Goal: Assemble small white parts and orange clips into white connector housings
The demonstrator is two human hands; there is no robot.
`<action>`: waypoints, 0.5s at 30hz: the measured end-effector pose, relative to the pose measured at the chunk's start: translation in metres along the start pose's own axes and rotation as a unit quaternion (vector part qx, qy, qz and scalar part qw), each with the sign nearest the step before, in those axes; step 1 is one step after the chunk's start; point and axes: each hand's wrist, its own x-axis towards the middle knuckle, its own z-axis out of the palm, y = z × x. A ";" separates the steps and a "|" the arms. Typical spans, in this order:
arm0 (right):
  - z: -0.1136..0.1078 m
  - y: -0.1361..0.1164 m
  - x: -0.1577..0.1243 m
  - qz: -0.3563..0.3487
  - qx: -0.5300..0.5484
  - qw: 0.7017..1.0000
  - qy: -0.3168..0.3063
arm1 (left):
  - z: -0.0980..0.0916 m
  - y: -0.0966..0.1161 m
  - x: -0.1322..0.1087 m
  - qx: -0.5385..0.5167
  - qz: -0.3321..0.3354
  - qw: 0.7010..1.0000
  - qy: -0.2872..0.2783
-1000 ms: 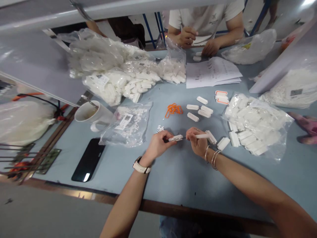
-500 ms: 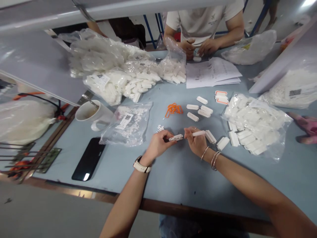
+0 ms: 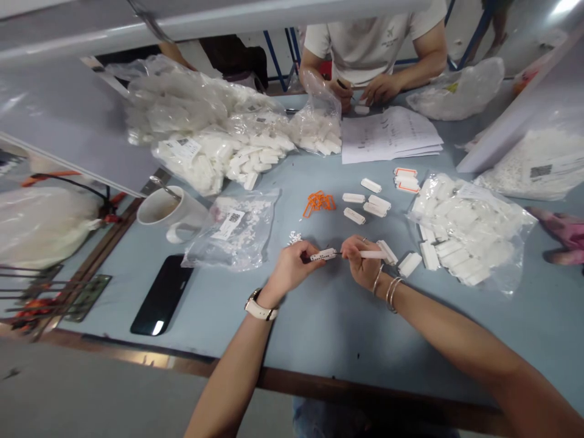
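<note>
My left hand (image 3: 294, 261), with a white-strapped watch at its wrist, pinches a small white plastic housing (image 3: 323, 255) with a row of dark holes. My right hand (image 3: 362, 264) is closed round a white-handled tool with a thin dark tip (image 3: 371, 255). That tip points left and meets, or nearly meets, the housing's right end; contact is too small to make out. Tiny white pieces (image 3: 294, 237) lie just beyond my left fingers. Farther back is a heap of orange frames (image 3: 318, 204). Loose white housings (image 3: 375, 209) lie beyond and right of my right hand.
An open bag of white housings (image 3: 469, 225) lies right; a bag of tiny white parts (image 3: 230, 228), a mug (image 3: 171, 213) and a black phone (image 3: 162, 295) lie left. Printed sheets (image 3: 390, 137) and more bags (image 3: 210, 121) are at the back. Opposite, a co-worker's hands (image 3: 365, 94) handle a white piece.
My right hand has shifted slightly, and the tool's handle lies flatter, its rear end lower than before. My left hand keeps hold of the housing. The view has moved a little.
</note>
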 end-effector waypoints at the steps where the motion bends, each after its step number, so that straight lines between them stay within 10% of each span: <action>1: 0.000 0.000 0.000 0.002 0.012 1.000 0.003 | 0.000 0.000 0.000 0.001 -0.001 1.000 0.000; 15: 0.002 0.000 -0.001 0.021 0.027 0.999 -0.023 | -0.001 0.002 0.000 0.004 0.006 1.000 0.004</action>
